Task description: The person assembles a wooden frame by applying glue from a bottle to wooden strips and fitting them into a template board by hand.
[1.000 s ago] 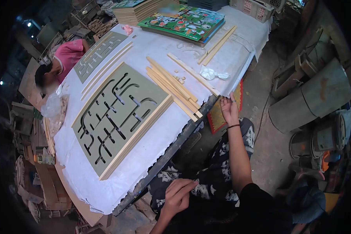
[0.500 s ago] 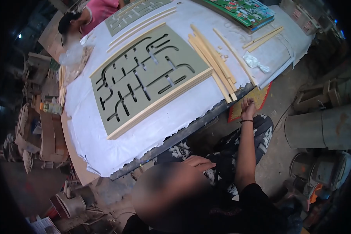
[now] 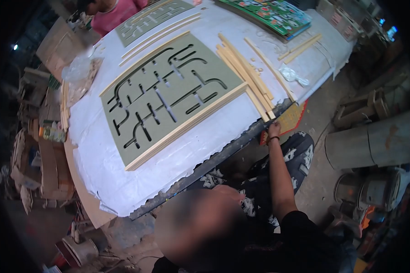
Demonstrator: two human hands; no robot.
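Observation:
My right hand [image 3: 274,129] is at the table's near edge, just below the ends of several pale wooden strips [image 3: 246,68]. Its fingers are curled together; whether they grip a strip end is too small to make out. My left hand [image 3: 231,192] is low over my lap, largely lost in a blurred patch, so its fingers cannot be read. In front of me lies a grey-green board [image 3: 168,95] with dark curved and straight slots cut through it. Pale wooden strips [image 3: 191,125] line its near edge, and another strip runs along its far edge.
White sheeting [image 3: 177,150] covers the table. A second slotted board [image 3: 146,25] and a person in pink [image 3: 118,18] are at the far side. Green printed boards [image 3: 273,18] are stacked at the back right. Metal drums [image 3: 369,145] stand on the floor to the right.
My right hand has moved left and slightly down, to the strip ends. My left hand shows less of its fingers. The view has shifted a little, and the person in pink has moved.

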